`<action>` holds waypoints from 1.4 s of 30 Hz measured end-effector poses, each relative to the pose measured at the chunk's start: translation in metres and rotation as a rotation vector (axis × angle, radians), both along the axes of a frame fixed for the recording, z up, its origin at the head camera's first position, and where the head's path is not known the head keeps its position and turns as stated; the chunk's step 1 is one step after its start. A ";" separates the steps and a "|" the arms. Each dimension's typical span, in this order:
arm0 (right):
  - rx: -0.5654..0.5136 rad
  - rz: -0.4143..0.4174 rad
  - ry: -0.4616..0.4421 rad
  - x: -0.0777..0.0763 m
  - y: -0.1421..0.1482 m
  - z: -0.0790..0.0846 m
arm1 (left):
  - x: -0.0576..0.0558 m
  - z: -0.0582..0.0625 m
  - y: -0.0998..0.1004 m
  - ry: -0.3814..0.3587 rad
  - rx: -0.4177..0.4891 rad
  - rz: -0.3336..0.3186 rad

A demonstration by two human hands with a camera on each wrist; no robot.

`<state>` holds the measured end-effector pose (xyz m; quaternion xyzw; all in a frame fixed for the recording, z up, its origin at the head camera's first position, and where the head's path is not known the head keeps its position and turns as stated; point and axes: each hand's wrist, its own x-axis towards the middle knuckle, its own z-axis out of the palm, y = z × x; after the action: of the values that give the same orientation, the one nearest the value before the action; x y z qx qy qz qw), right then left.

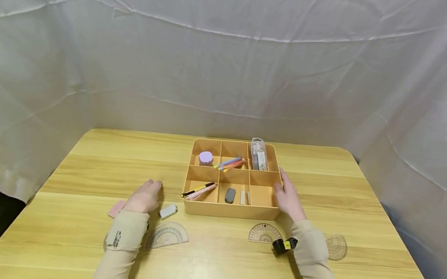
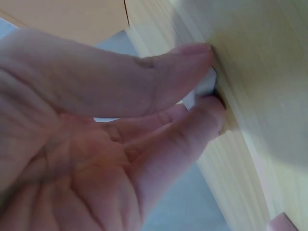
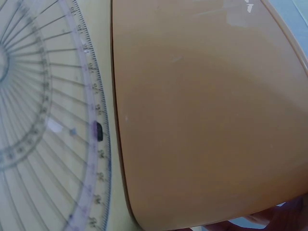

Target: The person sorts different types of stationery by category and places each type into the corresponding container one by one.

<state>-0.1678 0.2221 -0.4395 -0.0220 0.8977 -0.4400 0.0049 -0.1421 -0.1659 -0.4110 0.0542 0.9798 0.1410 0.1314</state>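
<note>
My left hand (image 1: 144, 199) reaches low over the table, left of the tan organizer tray (image 1: 231, 210). In the left wrist view, its thumb and a finger pinch a small white block (image 2: 207, 84), mostly hidden by the fingertips. A pink block (image 1: 116, 208) lies beside this hand, and a white eraser-like block (image 1: 168, 212) lies to its right. My right hand (image 1: 289, 199) grips the tray's right wall, thumb over the rim inside and fingers outside. The right wrist view shows the tray's smooth tan wall (image 3: 207, 115), with fingers partly visible at the bottom.
The tray's compartments hold a purple round item (image 1: 206, 158), colored pens (image 1: 231, 163), a clear case (image 1: 259, 155), two more pens (image 1: 199, 191) and a grey eraser (image 1: 230, 195). Clear protractors (image 1: 168, 235) lie in front. A black-and-yellow object (image 1: 284, 245) is beside the right cuff.
</note>
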 end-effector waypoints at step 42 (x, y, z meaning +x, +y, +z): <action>0.012 -0.002 -0.001 -0.001 0.000 -0.001 | 0.002 0.000 -0.008 0.057 0.094 -0.031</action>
<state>-0.1689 0.2224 -0.4403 -0.0209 0.9003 -0.4348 0.0050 -0.1396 -0.1738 -0.4106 0.0796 0.9744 0.1834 0.1027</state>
